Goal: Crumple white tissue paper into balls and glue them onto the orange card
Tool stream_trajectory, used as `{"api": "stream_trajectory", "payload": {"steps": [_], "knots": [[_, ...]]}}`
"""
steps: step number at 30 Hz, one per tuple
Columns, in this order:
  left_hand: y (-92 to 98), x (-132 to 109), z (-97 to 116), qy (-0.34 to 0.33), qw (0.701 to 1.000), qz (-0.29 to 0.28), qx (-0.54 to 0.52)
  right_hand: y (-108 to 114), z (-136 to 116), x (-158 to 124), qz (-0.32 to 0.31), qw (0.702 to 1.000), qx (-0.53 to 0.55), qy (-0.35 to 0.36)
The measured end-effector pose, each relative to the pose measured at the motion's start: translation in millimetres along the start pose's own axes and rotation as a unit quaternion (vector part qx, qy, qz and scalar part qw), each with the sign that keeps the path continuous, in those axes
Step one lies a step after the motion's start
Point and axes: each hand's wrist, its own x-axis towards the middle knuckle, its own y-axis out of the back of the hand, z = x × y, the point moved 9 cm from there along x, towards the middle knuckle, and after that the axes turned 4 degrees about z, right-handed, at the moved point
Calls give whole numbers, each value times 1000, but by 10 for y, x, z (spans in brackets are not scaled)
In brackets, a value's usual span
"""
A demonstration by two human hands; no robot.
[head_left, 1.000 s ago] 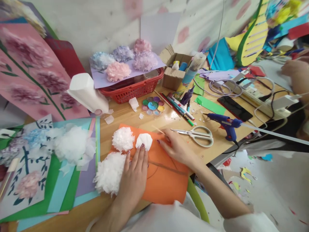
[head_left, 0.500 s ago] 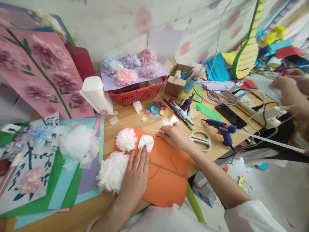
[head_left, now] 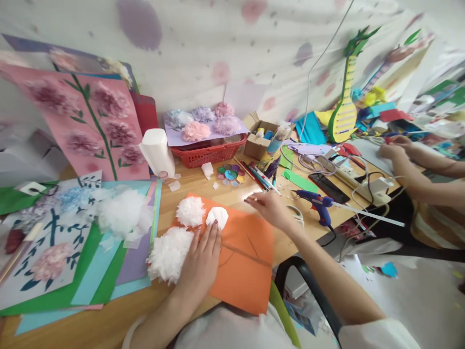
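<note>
My left hand (head_left: 203, 254) lies flat with fingers stretched out, its fingertips on a small round white paper piece (head_left: 218, 216) on the orange sheet (head_left: 241, 283). To its left are two fluffy white paper flowers, a smaller one (head_left: 190, 212) and a larger one (head_left: 170, 254), at the sheet's left edge. Dark stem-like lines run across the sheet's right half. My right hand (head_left: 271, 208) hovers over the sheet's upper edge, fingers extended and slightly apart, with nothing visible in them. Beyond its wrist, scissors (head_left: 298, 215) are partly hidden.
A blue glue gun (head_left: 319, 206) with a long glue stick lies at right. Behind are a red basket (head_left: 209, 156), several pens (head_left: 256, 175), a phone (head_left: 329, 188) and a power strip (head_left: 358, 183). White tissue (head_left: 121, 213) rests on coloured sheets at left. Another person's hands (head_left: 397, 150) work at far right.
My right hand has shifted slightly; the thin pale strip at its fingertips no longer shows. My left hand stays on the round white piece. The camera view has tilted up and turned right.
</note>
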Motion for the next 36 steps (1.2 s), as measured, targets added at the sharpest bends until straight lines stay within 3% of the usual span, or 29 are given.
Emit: {"api": "stream_trajectory", "payload": {"steps": [3,6,13,18,26,31,36], "knots": [[24,-1,1,1,1000,13,1,-413,6,-111,-45,999,-17,-5],[48,-2,12,-5,1000,23,3,-613,57,-93,-75,996,-51,-17],[68,-10,6,-9,999,39,4,-679,23,153,-174,980,-101,4],[64,-11,13,-15,999,47,6,-706,-89,206,-223,967,-110,62],[30,-40,17,-5,997,74,-4,-658,-275,99,-196,959,-174,111],[58,-46,12,-1,996,84,-9,-616,-189,115,-142,974,-164,68],[56,-58,19,-6,997,81,-14,-516,-69,177,-61,997,-46,13]]}}
